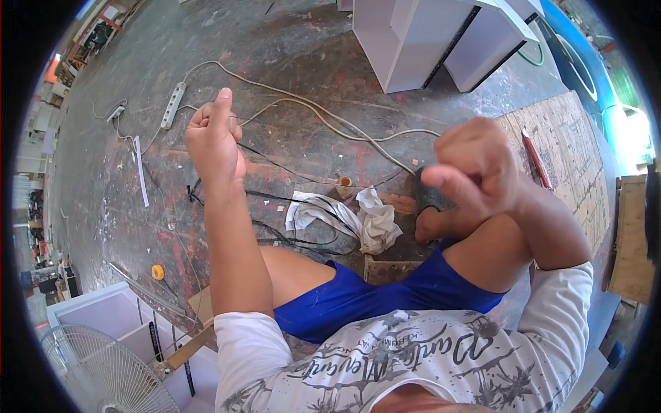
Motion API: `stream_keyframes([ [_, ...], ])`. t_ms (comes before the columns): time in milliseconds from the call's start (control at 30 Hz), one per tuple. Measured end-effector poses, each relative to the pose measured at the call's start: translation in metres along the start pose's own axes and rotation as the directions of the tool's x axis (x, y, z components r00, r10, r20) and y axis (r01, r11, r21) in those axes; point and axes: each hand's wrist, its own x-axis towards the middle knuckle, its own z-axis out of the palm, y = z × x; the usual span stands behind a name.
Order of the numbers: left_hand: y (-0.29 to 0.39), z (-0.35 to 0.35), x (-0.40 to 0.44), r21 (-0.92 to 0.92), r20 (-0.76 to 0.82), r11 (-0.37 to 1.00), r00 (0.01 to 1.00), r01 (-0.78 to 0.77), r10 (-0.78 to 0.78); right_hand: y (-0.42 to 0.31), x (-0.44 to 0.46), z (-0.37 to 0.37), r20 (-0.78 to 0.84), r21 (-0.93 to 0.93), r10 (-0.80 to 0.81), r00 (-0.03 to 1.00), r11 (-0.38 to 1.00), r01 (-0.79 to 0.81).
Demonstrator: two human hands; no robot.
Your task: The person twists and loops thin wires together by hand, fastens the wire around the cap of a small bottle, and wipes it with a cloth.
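Scuffed grey floor (pixel 296 41) spreads in front of you, clock taken from centre of view. White cabinet (pixel 430 48) stands at 1 o'clock, near the far edge. Plywood board (pixel 571 138) out toward 3. Low at 8, a fan (pixel 103 375) with a wire guard, a second white unit (pixel 79 313) behind it.

Your blue shorts (pixel 379 296) sit below centre at 5, knees apart. Both forearms raised. Your left hand (pixel 217 138), at 10: fingers curled into a loose fist, thumb pointing to 12; nothing shows in it. Your right hand (pixel 478 165), between 2 and 3: fingers folded in, thumb out toward 9; nothing shows there either, though the inside of the fist is hidden.

White power strip (pixel 174 105) lies on the floor at 10, just beside your left hand in view. Pale cable (pixel 330 124) loops from there across 12 to a dark cylindrical item (pixel 427 189) at 3, partly behind your right hand.

Crumpled white cloth (pixel 379 230) near centre toward 4; black straps (pixel 275 237) toward 8. Slim red tool (pixel 536 162) rests on the plywood, beyond your right hand. Smallest: round yellow item (pixel 158 272), out at 8.
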Motion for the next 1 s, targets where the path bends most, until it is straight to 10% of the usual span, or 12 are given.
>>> stream_keyframes([
  [233, -0.002, -0.005, 0.008, 0.049, -0.039, 0.999, 0.999, 0.022, -0.02, -0.016, -0.002, 0.021, 0.034, 0.089, -0.184, 0.982, 0.98, 0.18],
  [1000, 0.01, -0.045, 0.028, 0.107, -0.228, 0.992, 0.969, -0.069, 0.092, -0.002, -0.014, -0.027, -0.003, 0.252, 0.383, 0.924, 0.894, -0.37],
])
